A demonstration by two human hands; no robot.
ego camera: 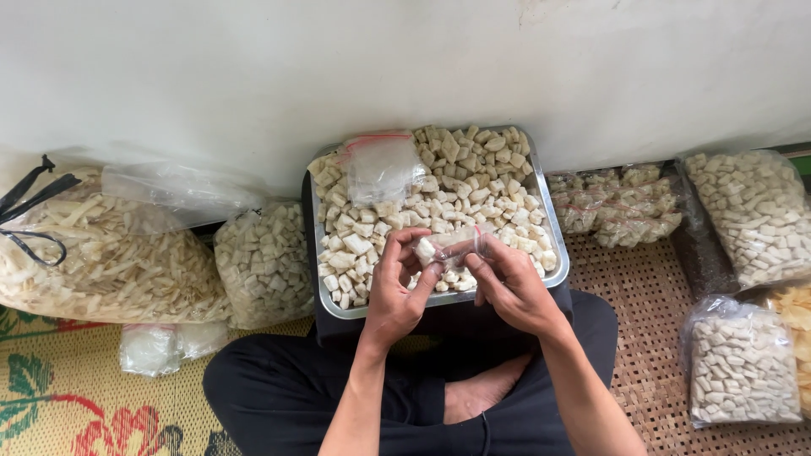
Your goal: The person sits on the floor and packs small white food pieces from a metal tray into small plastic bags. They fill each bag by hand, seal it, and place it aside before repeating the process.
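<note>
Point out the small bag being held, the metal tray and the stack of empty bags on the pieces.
small clear bag [449,247], head view, on its plastic between both hands.
metal tray [557,268], head view, on its right rim.
stack of empty bags [382,171], head view, on the middle of the plastic.

Soft, even daylight fills my view, bright on the wall with mild glare on the plastic bags, only faint shadows under the tray, and slight wide-angle bending at the edges.
</note>
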